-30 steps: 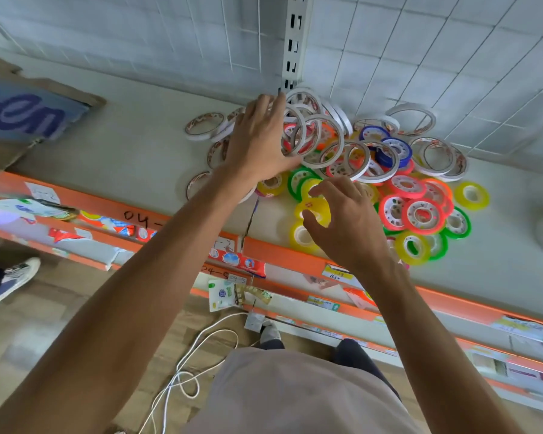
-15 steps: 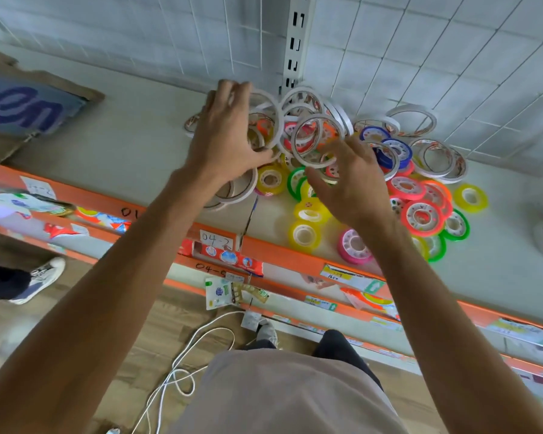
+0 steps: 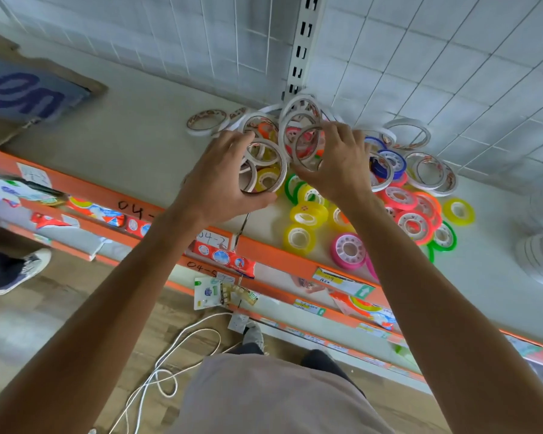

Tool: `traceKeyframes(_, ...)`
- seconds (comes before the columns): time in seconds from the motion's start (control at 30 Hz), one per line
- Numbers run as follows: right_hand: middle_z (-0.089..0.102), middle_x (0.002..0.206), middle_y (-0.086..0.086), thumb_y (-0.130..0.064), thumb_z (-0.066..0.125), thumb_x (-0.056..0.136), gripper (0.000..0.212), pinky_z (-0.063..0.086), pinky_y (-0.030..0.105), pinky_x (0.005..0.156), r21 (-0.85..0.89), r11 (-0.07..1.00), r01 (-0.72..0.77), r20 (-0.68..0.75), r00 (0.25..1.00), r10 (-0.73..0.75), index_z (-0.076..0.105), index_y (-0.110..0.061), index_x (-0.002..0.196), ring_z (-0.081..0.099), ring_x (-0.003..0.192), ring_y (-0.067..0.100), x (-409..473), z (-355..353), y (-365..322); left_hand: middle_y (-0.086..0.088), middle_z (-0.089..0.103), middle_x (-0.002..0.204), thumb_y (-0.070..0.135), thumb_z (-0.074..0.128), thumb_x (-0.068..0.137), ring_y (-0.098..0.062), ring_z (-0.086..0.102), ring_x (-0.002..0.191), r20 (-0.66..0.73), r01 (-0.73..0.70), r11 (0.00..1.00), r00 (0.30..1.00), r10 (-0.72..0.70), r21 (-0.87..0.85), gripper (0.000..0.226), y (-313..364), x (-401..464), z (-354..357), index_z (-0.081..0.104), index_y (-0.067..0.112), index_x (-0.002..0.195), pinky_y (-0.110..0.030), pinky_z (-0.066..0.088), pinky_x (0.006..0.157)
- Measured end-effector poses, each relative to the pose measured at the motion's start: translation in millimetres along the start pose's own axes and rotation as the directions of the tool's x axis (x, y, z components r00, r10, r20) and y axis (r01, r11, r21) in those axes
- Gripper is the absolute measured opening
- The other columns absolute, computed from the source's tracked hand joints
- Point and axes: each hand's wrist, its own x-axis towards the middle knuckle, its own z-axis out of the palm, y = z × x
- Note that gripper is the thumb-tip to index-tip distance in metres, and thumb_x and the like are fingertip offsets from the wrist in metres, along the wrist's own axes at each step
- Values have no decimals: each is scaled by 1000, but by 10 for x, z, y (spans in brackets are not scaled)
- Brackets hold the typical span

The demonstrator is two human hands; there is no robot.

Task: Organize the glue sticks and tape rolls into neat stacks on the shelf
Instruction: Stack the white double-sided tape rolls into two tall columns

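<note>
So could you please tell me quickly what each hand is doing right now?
Left hand: grips white tape rolls.
Right hand: fingers curled on a white tape ring in the pile.

1. "04-" is handwritten in black on the orange shelf edge (image 3: 85, 191); the rest is hidden behind the left arm.
2. "04-2" is on a small white label (image 3: 213, 239) on that edge.
3. "04-5" is handwritten on the lower orange shelf edge (image 3: 182, 266).
4. Large purple letters, apparently "ten", are on the cardboard box (image 3: 29, 95).
</note>
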Motion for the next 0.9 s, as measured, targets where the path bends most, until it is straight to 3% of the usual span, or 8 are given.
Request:
traceKeyframes(0.1, 51, 137, 5, -58, 77, 70, 84, 38, 43, 105, 103, 994, 45, -139, 990, -31, 49, -17, 138, 44, 124, 29, -177, -202, -11, -7, 47, 139, 63, 73, 67, -22, 47, 127, -15, -4, 998, 1000, 3, -57, 99, 100, -161, 5, 44, 9, 145, -33, 42, 102)
traceKeyframes(0.23, 51, 134, 7, -50, 82, 67, 87, 41, 42, 105, 200, 980, 9, -181, 983, 28, 49, -14, 138, 46, 122, 28, -558, -451, 50, -5, 50, 137, 54, 79, 68, -16, 45, 128, -70, 7, 986, 997, -19, -166, 92, 273, -530, 123, 49, 9, 143, -9, 28, 104)
traceKeyframes(0.4, 51, 132, 3, -43, 87, 66, 81, 45, 37, 102, 320, 943, -87, -159, 977, 144, 51, -20, 135, 49, 124, 22, -1112, -584, 307, -7, 47, 137, 57, 75, 71, -24, 47, 131, -139, 15, 971, 989, -50, -239, 92, 719, -782, 398, 48, 7, 143, -29, 39, 108)
traceKeyframes(0.6, 58, 131, -2, -53, 84, 69, 77, 45, 35, 103, 321, 934, -155, -198, 954, 226, 55, -22, 133, 53, 122, 21, -1490, -771, 858, -6, 43, 138, 56, 75, 73, -26, 45, 131, -109, -26, 972, 994, 0, -232, 92, 1266, -821, 745, 45, 6, 144, -23, 37, 108)
traceKeyframes(0.73, 62, 125, -3, -53, 83, 70, 76, 37, 21, 101, 329, 928, -177, -232, 937, 261, 54, -20, 132, 55, 117, 21, -1689, -954, 1249, -5, 43, 138, 59, 75, 73, -23, 45, 132, -138, -51, 969, 990, 18, -242, 93, 1629, -766, 917, 47, 6, 143, -13, 33, 107)
traceKeyframes(0.9, 63, 126, -3, -48, 85, 67, 82, 44, 29, 102, 347, 923, -167, -223, 941, 254, 50, -17, 135, 57, 117, 21, -1914, -1137, 1732, -5, 43, 138, 55, 80, 70, -23, 45, 133, -167, -68, 969, 986, 28, -238, 94, 2128, -687, 1190, 47, 8, 145, -35, 45, 106)
